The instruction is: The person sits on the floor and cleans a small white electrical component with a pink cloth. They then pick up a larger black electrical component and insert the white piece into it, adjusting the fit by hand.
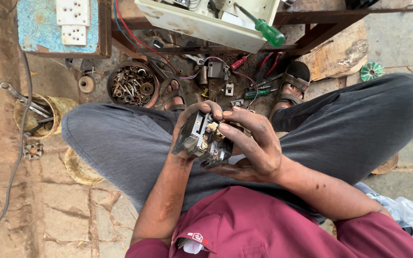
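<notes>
A green-handled screwdriver (pixel 268 31) lies above a round bowl of rusty nuts (pixel 132 84).

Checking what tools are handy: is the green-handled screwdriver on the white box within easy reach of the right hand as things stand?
Probably not at once: the right hand is busy on the small grey part, and the green-handled screwdriver lies beyond the knees, though nothing blocks the way.

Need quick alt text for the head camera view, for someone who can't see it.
Both hands, left hand and right hand, grip a small grey electrical part over the lap. A tin of rusty hardware and a green screwdriver lie beyond.
</notes>
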